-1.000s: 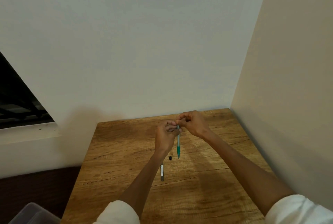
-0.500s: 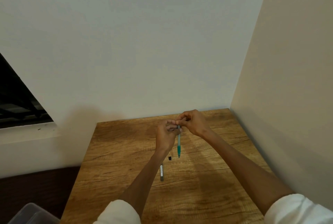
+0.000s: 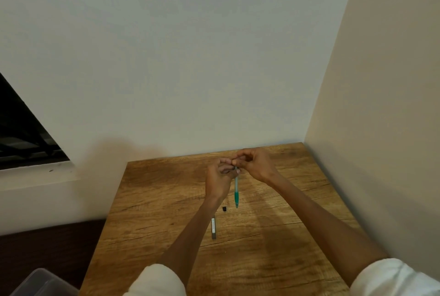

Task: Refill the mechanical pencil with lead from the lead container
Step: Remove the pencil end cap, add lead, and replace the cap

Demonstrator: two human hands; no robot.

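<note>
A wooden table (image 3: 273,260) with visible grain sits in a corner between a white wall (image 3: 190,57) and a beige wall (image 3: 392,105); a dark window (image 3: 21,133) shows at far left. On the table lie one slim grey lead container (image 3: 213,228) and one small black cap (image 3: 224,208), near each other. One green mechanical pencil (image 3: 236,191) hangs upright above the table, tip down. The left hand (image 3: 220,177) grips its upper end with curled fingers. The right hand (image 3: 253,162) pinches narrowly at the pencil's top, possibly holding a lead, too thin to see.
</note>
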